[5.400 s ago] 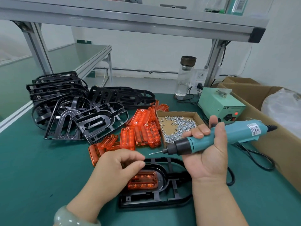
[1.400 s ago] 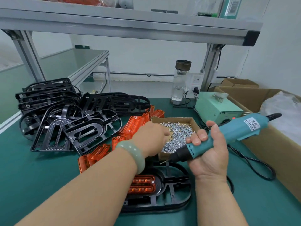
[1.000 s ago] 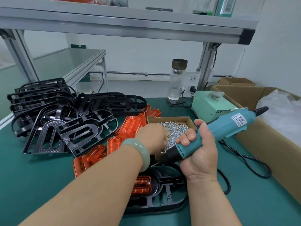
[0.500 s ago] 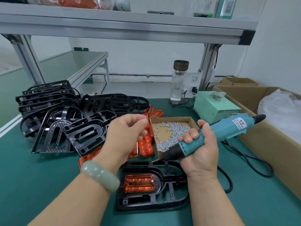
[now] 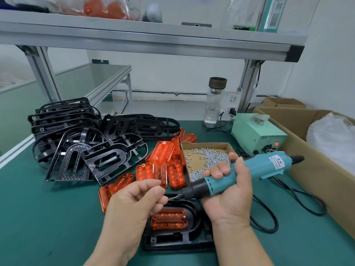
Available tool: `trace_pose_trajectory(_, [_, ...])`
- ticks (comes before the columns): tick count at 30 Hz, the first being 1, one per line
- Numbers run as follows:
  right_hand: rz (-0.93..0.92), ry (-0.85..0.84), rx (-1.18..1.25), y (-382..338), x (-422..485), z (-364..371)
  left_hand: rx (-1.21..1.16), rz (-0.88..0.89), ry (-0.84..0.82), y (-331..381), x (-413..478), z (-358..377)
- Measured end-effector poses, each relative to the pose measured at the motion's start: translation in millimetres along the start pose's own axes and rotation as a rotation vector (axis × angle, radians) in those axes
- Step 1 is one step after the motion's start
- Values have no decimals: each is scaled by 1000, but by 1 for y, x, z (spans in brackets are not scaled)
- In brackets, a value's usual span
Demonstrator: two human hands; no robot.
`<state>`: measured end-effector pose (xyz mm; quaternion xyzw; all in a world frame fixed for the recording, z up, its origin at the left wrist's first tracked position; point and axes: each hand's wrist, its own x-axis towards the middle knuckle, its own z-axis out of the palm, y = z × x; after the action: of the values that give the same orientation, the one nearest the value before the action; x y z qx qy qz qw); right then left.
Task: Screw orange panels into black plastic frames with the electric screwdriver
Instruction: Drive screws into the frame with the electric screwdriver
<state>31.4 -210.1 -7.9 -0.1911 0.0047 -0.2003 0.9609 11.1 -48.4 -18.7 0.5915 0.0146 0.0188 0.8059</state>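
A black plastic frame point(image 5: 178, 239) lies on the green mat in front of me with an orange panel point(image 5: 169, 219) seated in it. My right hand point(image 5: 228, 192) grips the teal electric screwdriver point(image 5: 240, 174), whose bit points left above the frame. My left hand point(image 5: 138, 200) has its fingers pinched together right at the bit tip, seemingly on a small screw that is mostly hidden. Loose orange panels point(image 5: 163, 164) lie behind the frame. A cardboard box of screws point(image 5: 203, 160) sits under the screwdriver.
Several black frames point(image 5: 86, 139) are piled at the left. A green power unit point(image 5: 257, 135), a glass bottle point(image 5: 214, 102) and a large cardboard box point(image 5: 315, 156) stand at the right. The screwdriver's black cable point(image 5: 269, 214) loops on the mat.
My left hand reached into the screw box, drew back and came down to the screwdriver's bit. The right hand kept the screwdriver above the frame.
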Motion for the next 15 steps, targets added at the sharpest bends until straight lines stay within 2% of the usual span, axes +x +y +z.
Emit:
trace_pose_trajectory(5, [-11, 27, 21, -2, 2, 0, 116, 37, -11, -1, 2, -2])
trace_pose_trajectory(10, [-14, 56, 55, -5, 5, -2, 148, -64, -93, -5, 0, 2])
trace_pose_trajectory(15, [-19, 63, 54, -4, 5, -1, 142, -78, -115, -5, 0, 4])
